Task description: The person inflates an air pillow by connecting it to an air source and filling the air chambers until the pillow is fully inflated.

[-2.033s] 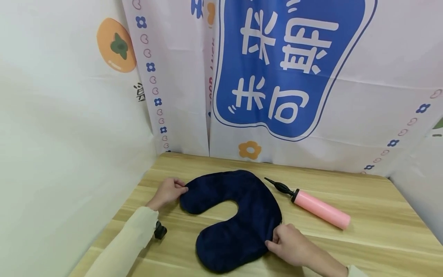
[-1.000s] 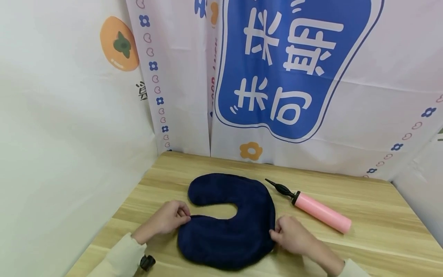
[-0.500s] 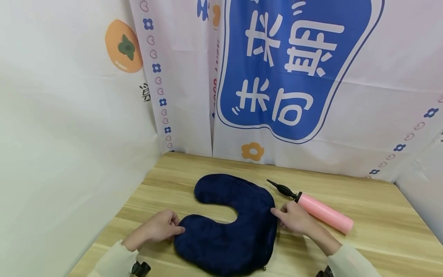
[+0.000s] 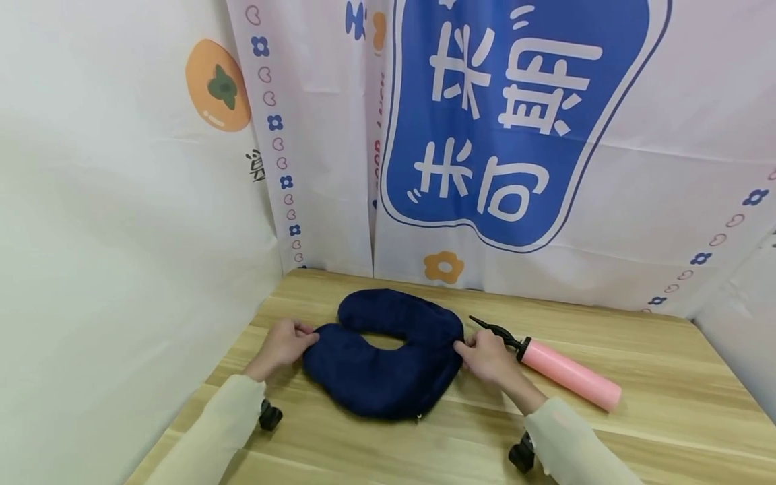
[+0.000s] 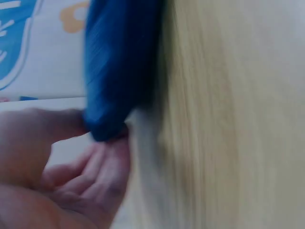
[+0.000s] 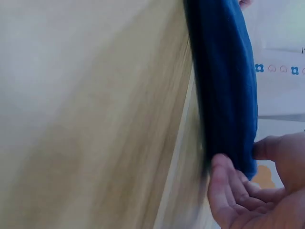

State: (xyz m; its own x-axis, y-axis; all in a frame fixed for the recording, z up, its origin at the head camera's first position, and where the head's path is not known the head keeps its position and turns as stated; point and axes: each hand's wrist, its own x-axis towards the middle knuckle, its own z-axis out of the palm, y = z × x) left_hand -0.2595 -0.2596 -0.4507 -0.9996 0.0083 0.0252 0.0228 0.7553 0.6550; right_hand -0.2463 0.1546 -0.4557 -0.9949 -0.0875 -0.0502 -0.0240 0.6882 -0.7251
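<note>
Left hand and right hand pinch a navy U-shaped pillow over the table near a pink pump in the head view, gripped at one end in the left wrist view, at another edge in the right wrist view

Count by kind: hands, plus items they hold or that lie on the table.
Navy U-shaped neck pillow: 1, pinched by both hands
Pink hand pump with black nozzle: 1
Hands: 2 (left hand, right hand)
Total: 4
</note>
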